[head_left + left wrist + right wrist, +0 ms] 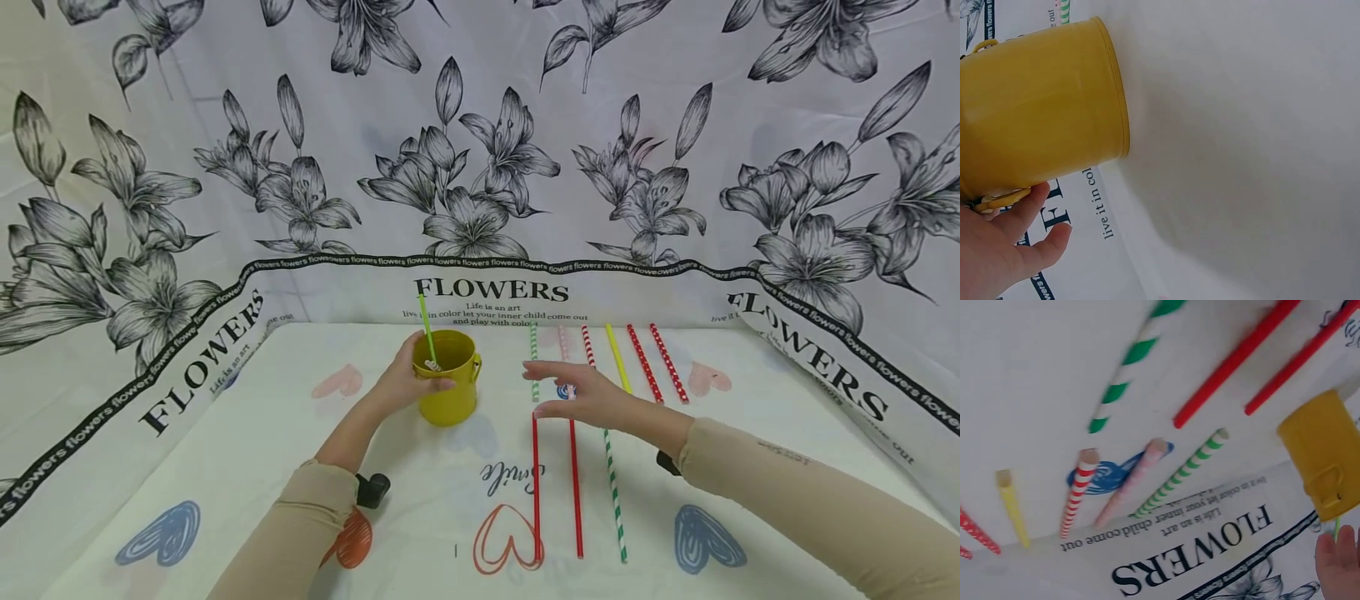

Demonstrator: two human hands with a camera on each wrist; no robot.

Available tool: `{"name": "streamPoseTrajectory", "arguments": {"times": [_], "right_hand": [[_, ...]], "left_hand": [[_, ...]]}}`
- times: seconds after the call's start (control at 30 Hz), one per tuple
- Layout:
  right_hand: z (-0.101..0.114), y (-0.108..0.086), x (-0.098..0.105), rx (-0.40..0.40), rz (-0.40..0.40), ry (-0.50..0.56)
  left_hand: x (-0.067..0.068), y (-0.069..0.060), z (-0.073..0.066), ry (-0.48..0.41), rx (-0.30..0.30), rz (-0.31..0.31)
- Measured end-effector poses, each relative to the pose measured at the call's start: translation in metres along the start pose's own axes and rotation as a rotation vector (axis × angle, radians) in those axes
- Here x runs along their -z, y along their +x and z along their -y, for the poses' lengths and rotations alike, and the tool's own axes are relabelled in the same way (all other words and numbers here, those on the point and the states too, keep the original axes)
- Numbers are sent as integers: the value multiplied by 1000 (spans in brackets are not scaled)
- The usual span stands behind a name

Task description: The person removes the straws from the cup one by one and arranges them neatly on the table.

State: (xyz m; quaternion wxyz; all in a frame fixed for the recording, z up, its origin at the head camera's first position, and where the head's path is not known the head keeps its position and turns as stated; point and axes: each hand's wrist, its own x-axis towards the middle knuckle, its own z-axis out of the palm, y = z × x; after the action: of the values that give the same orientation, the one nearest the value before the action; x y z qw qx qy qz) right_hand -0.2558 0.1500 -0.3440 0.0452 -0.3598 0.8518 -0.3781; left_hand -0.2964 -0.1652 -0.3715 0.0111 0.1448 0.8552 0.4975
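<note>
My left hand [401, 379] grips a yellow metal bucket [447, 400] by its rim, the thumb lying across the front and the fingers round the far left side. Inside leans a light green straw [427, 321], its upper part sticking out above the rim. In the left wrist view, fingers touch the bucket [1041, 103] beside its handle loop; whether its base rests on the table cannot be told. My right hand [581, 396] hovers over the straws with thumb and fingers apart, holding nothing. Below it lie a green-striped straw [534, 367] and a plain red straw [536, 492].
A second red straw [576, 492] and a dark green-striped straw [614, 492] lie in front. Behind are a pink-striped straw [1132, 481], a red-striped straw [1079, 494], a yellow straw [618, 358] and two red dotted straws [645, 362]. Flower-printed cloth hangs behind the table.
</note>
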Motion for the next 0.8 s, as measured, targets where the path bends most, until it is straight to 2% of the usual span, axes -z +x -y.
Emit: {"name": "streamPoseTrajectory", "arguments": {"times": [0.27,0.47,0.63,0.8], "right_hand": [[24,48,-23,115,41,18],[35,82,-39,190,36,9],[42,99,-50,150,18,-21],[44,109,-55,110,0,-15]], "left_hand": [[0,1,0,15,32,-3],[1,0,0,18,-3,7],[2,-2,-3,36,3,13],[2,-3,-5,31,19,12]]}}
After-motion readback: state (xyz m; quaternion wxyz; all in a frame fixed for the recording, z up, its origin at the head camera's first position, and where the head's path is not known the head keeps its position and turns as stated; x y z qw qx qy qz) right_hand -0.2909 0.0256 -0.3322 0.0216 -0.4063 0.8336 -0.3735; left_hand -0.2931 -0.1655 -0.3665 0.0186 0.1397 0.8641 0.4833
